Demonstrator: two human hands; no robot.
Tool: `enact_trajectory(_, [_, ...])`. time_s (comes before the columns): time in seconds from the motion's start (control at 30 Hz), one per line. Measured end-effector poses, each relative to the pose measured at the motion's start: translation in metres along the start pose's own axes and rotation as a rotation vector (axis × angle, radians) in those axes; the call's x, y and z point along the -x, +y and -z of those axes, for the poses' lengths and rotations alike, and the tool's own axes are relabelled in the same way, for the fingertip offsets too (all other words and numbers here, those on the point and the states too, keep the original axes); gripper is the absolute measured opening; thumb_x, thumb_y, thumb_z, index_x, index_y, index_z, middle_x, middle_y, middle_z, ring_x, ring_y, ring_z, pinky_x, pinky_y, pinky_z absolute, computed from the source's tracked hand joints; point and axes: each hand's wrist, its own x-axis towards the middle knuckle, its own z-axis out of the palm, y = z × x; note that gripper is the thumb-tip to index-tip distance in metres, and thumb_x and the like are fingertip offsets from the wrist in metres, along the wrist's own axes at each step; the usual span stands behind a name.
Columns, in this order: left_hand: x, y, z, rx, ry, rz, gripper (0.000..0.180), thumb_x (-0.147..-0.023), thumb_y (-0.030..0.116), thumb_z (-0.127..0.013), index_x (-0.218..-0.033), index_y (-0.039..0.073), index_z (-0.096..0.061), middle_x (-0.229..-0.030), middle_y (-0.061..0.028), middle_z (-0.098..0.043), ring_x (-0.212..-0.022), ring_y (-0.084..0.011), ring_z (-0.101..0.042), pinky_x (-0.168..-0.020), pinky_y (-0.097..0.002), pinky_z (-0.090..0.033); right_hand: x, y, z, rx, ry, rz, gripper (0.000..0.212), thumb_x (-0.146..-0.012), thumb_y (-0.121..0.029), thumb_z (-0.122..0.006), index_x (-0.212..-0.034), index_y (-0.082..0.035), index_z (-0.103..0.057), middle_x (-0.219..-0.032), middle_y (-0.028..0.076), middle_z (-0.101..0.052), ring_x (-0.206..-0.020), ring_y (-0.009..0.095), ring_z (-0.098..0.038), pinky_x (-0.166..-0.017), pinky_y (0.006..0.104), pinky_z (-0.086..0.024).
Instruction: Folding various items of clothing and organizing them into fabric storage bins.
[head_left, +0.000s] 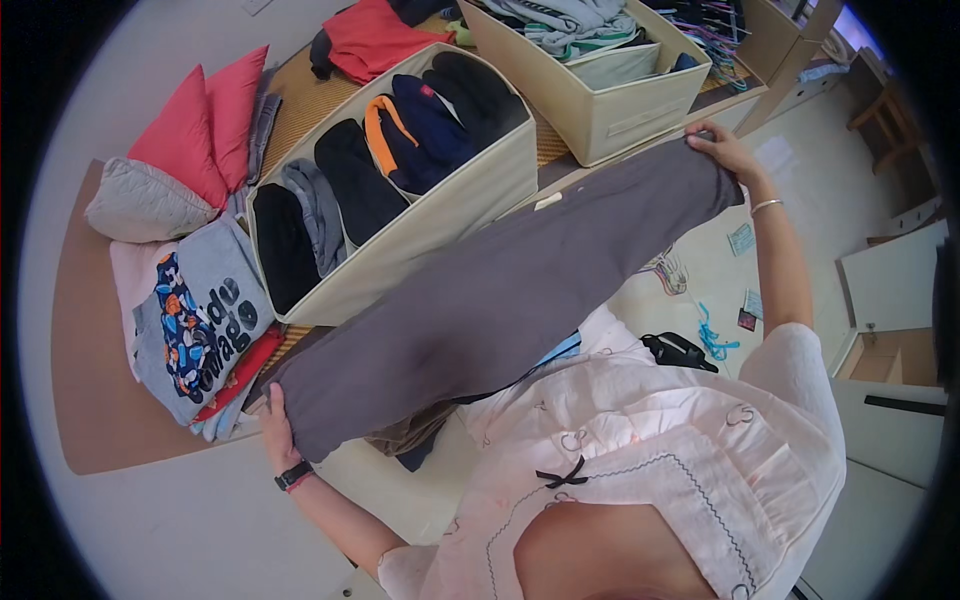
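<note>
We hold a dark grey cloth garment (500, 265) stretched out lengthwise across the middle of the frame, slanting from the lower left to the upper right. Our left hand (277, 428) pinches its lower-left end, thumb against the cloth; we cannot tell how the fingers behind it are set. Our right hand (724, 152) pinches the opposite end at the upper right, near the corner. A dark watch (294, 476) sits on the left wrist, a thin bangle (767, 205) on the right.

Behind the garment, at the upper centre-left, we see a cream fabric box (455, 220) with folded clothes standing in rows, among them a navy piece with orange (395, 140). A second cream box (640, 120) stands at the top centre, beside it. At the left of the frame, a grey printed shirt (225, 300) lies on a pile below two red cushions (185, 135). Right of centre, a black bag (678, 352) and a blue cord (712, 335) show beyond the garment.
</note>
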Motion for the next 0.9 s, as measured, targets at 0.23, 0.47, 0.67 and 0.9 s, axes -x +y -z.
enact_trajectory(0.23, [0.009, 0.011, 0.002, 0.229, -0.139, -0.066, 0.057, -0.090, 0.042, -0.056, -0.121, -0.005, -0.049, -0.118, -0.0130, -0.054, -0.104, -0.0183, -0.053, -0.087, -0.0312, -0.044, 0.014, -0.042, -0.019, 0.594, 0.070, 0.126, 0.045, -0.077, -0.028, -0.070, -0.113, -0.009, -0.054, -0.105, 0.015, -0.059, -0.098, 0.024, -0.055, -0.082, 0.0327, -0.045])
enact_trajectory(0.47, [0.012, 0.029, 0.004, 0.397, -0.251, -0.014, 0.051, -0.091, 0.038, -0.055, -0.118, -0.005, -0.051, -0.114, -0.0141, -0.057, -0.099, -0.0195, -0.058, -0.085, -0.0312, -0.046, 0.077, -0.146, -0.141, 0.204, -0.181, 0.229, 0.047, -0.081, -0.013, -0.062, -0.123, -0.015, -0.039, -0.103, 0.007, -0.050, -0.083, 0.014, -0.054, -0.068, 0.0258, -0.047])
enact_trajectory(0.67, [0.017, 0.040, -0.006, 0.481, -0.322, 0.003, 0.047, -0.092, 0.035, -0.054, -0.118, -0.004, -0.051, -0.114, -0.0147, -0.058, -0.099, -0.0199, -0.059, -0.085, -0.0323, -0.047, 0.096, -0.124, -0.230, -0.342, -0.919, 0.309, 0.054, -0.085, -0.008, -0.062, -0.132, -0.004, -0.035, -0.129, 0.013, -0.042, -0.105, 0.018, -0.057, -0.080, 0.0286, -0.051])
enact_trajectory(0.9, [0.009, 0.027, -0.009, 0.547, -0.297, 0.024, 0.046, -0.092, 0.034, -0.053, -0.120, -0.004, -0.051, -0.117, -0.0135, -0.056, -0.101, -0.0202, -0.058, -0.087, -0.0325, -0.046, 0.058, -0.011, -0.200, -0.336, -0.405, 0.073, 0.037, -0.083, -0.004, -0.059, -0.119, -0.004, -0.049, -0.109, 0.007, -0.056, -0.100, 0.014, -0.056, -0.088, 0.0268, -0.045])
